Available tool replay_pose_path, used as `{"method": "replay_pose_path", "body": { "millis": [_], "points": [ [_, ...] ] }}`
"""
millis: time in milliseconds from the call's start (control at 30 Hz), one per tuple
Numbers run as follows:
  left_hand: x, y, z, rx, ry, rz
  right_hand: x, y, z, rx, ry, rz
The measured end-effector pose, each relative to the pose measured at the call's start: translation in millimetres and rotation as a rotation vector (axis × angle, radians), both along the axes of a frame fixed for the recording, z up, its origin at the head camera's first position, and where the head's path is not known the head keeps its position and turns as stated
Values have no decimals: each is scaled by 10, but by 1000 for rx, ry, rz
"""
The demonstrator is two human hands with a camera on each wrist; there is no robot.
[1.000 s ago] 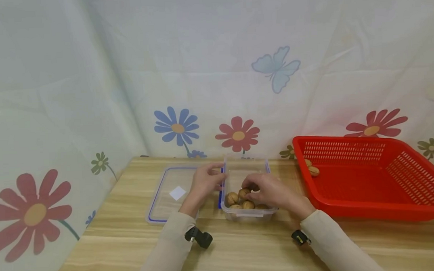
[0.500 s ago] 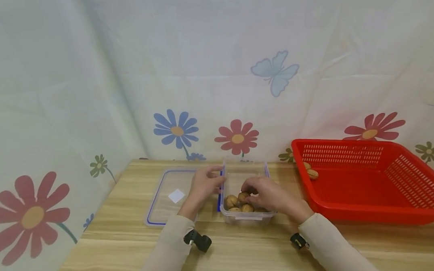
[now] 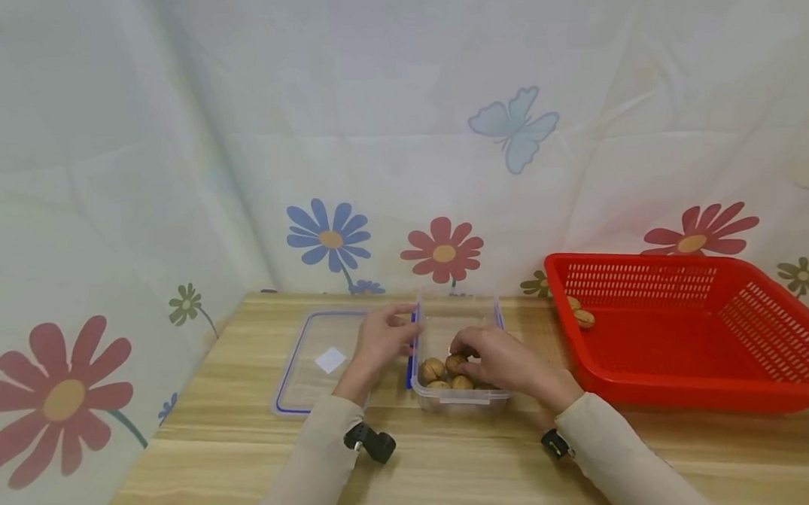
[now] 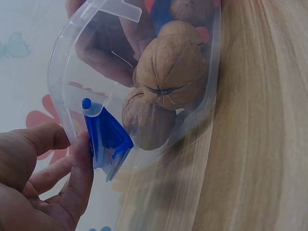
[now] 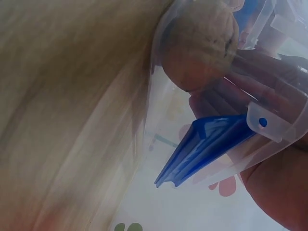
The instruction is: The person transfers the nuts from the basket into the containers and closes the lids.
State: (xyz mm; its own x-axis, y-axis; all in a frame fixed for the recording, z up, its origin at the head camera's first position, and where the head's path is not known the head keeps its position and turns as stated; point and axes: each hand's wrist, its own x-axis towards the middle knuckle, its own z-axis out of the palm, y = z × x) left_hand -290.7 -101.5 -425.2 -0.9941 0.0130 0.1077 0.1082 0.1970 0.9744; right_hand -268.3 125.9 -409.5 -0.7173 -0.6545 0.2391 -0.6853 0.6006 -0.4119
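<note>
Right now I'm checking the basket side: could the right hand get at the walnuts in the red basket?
Probably yes: the right hand is in the clear container, the red basket is open-topped, and nothing stands between it and the walnuts.

Wooden table (image 3: 201, 412), clear lid (image 3: 314, 362), walnut container (image 3: 460, 397), red basket (image 3: 686, 346)

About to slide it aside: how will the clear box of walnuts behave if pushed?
The box looks thin, clear plastic, so probably light and a bit flexible. On the smooth table it should slide rather than tip, being low and wide. The round walnuts may roll inside.
</note>
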Motion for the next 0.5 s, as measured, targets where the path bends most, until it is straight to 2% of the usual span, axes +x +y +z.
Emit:
{"method": "replay_pose_path", "body": {
  "millis": [500],
  "points": [
    [8,-12,7,-9,8,-2,12,12,19,-3,-17,-6]
  ]
}}
